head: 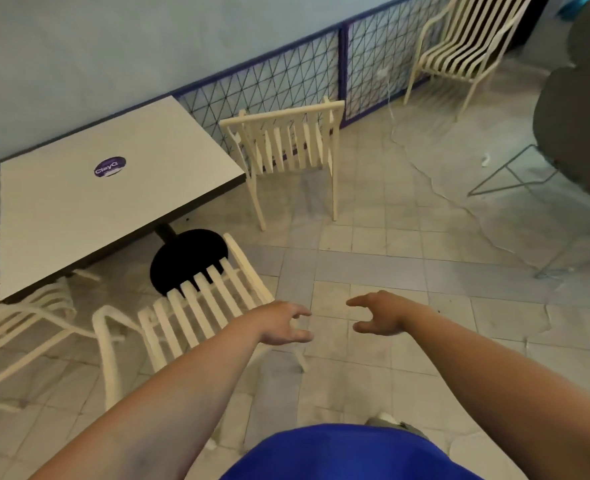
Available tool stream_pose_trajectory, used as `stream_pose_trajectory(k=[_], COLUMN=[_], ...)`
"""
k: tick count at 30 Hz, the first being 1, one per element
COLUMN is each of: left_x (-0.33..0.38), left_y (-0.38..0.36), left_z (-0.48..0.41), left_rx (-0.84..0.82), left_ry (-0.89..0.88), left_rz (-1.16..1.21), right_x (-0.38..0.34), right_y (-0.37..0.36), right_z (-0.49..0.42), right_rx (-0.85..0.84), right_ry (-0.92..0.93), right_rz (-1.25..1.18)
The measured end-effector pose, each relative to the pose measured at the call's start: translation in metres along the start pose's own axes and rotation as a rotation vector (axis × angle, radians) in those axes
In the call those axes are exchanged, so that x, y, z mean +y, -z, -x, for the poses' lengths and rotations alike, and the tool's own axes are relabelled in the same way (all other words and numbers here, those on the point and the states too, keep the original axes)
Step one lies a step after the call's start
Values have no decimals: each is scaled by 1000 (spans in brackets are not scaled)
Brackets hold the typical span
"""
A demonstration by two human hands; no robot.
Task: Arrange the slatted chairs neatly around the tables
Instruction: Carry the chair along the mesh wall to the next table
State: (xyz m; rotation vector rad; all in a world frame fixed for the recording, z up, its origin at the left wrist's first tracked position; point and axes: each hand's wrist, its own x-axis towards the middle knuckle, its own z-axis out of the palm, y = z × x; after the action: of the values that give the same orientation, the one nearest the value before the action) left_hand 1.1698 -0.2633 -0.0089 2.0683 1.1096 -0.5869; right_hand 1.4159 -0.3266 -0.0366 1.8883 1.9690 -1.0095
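Beside the table point(79, 209), cream slatted chairs point(286, 147) stand.

You wear a bright blue fabric garment point(349, 452), well back from your fingers point(298, 310). A grey-and-white shoe point(392, 421) shows beside it. Your forearms point(196, 382) are bare.

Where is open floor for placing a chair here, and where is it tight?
Open: tiled floor between the end chair and the dark chairs. Tight: the near side of the table, where the near chair and the left chair crowd together.
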Motion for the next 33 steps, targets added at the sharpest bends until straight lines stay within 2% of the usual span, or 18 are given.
stream_pose_trajectory(k=[6,12,20,27,33], left_x=[74,91,72,36,15], left_y=[7,21,69,153,228], left_z=[-51,-87,-165,-241,-286], left_rx=[-6,-35,-59,-59,-17], left_ry=[14,27,64,83,80], left_rz=[76,77,139,173,187], right_x=[83,123,146,166,165], right_y=[29,52,109,190,249], right_z=[9,-10,-89,-183,-247], right_rx=[-32,-59,-89,-94,-100], right_ry=[-11,-13,8,-23,19], right_rz=[-11,-11,28,22,44])
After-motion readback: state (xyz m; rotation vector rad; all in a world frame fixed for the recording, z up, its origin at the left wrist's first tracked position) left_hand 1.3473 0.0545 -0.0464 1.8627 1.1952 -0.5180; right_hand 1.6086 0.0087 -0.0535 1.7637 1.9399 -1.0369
